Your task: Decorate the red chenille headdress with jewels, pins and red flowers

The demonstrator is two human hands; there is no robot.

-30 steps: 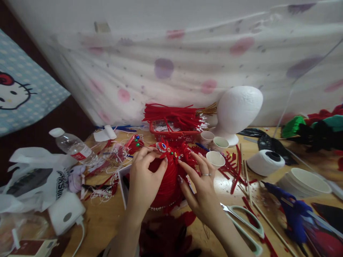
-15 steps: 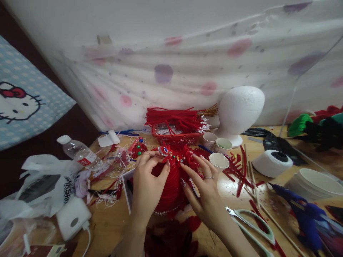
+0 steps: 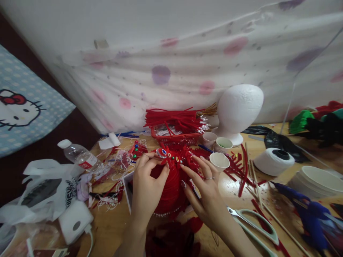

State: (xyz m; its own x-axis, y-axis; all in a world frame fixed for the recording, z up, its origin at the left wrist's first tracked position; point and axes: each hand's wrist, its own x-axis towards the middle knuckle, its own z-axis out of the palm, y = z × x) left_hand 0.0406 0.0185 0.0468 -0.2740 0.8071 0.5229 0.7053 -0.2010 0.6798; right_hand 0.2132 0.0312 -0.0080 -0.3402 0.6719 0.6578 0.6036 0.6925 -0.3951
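Note:
A red headdress [image 3: 171,189] with jewelled ornaments across its top and a row of white beads along its near edge sits in front of me. My left hand [image 3: 148,178] pinches the headdress at its upper left, beside a blue-centred jewel [image 3: 164,152]. On the other side, my right hand [image 3: 202,185], with a ring on one finger, rests its spread fingertips against the ornamented right part. Smaller gold-rimmed gems and a green bead run between the two hands. Part of the headdress is hidden behind my fingers.
A red basket [image 3: 177,137] of red pipe cleaners stands behind, near paper cups [image 3: 219,162] and a white foam head [image 3: 239,110]. Scissors [image 3: 254,225], a thread cone [image 3: 273,162] and a blue glue gun [image 3: 305,214] lie right. A water bottle [image 3: 80,157] and white adapter [image 3: 75,223] are left.
The view has shifted slightly. Both hands keep nearly the same place on the headdress, with no clear change in their grip.

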